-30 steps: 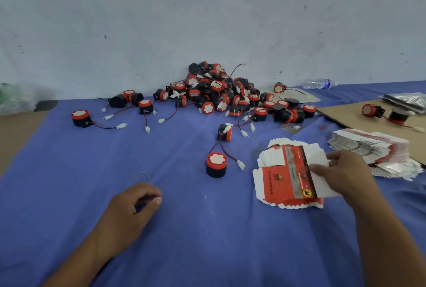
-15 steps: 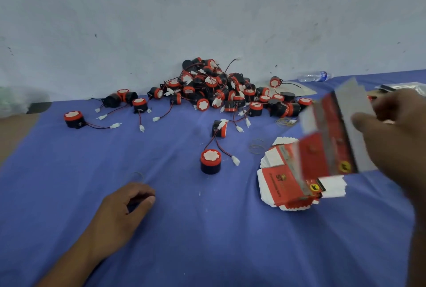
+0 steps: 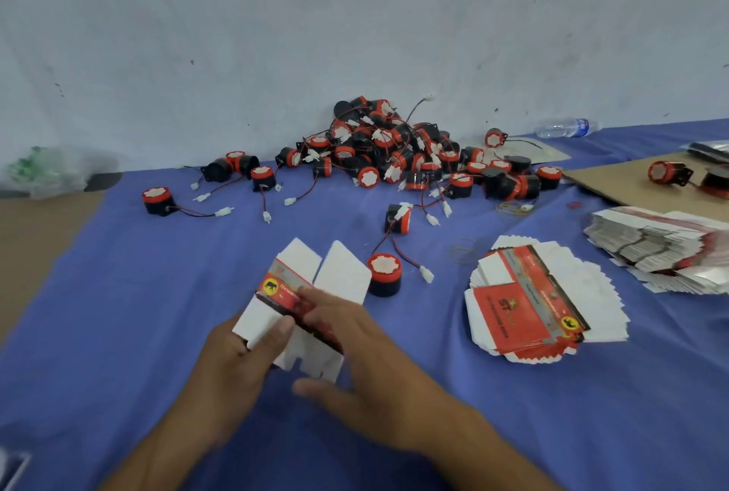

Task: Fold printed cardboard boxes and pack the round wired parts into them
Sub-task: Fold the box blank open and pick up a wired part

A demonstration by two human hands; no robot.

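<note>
A flat red and white printed box blank (image 3: pixel 307 293) is held in front of me above the blue cloth, its white flaps pointing away. My left hand (image 3: pixel 236 364) grips its left side with the thumb on top. My right hand (image 3: pixel 355 356) holds its right side, fingers laid over the red panel. Just beyond the blank stands one round black part with a red top (image 3: pixel 384 274) and a red wire. A big heap of the same wired parts (image 3: pixel 394 151) lies against the wall. A fanned stack of flat blanks (image 3: pixel 532 305) lies to the right.
A second pile of blanks (image 3: pixel 662 250) sits at the far right, near a brown cardboard sheet (image 3: pixel 627 182) with two parts on it. A water bottle (image 3: pixel 568 127) lies by the wall. Loose parts (image 3: pixel 157 200) and rubber bands (image 3: pixel 463 250) dot the blue cloth (image 3: pixel 118 332).
My right hand lifted one blank off the fanned stack and carried it left to the centre. My left hand left the cloth and took hold of the blank's other side.
</note>
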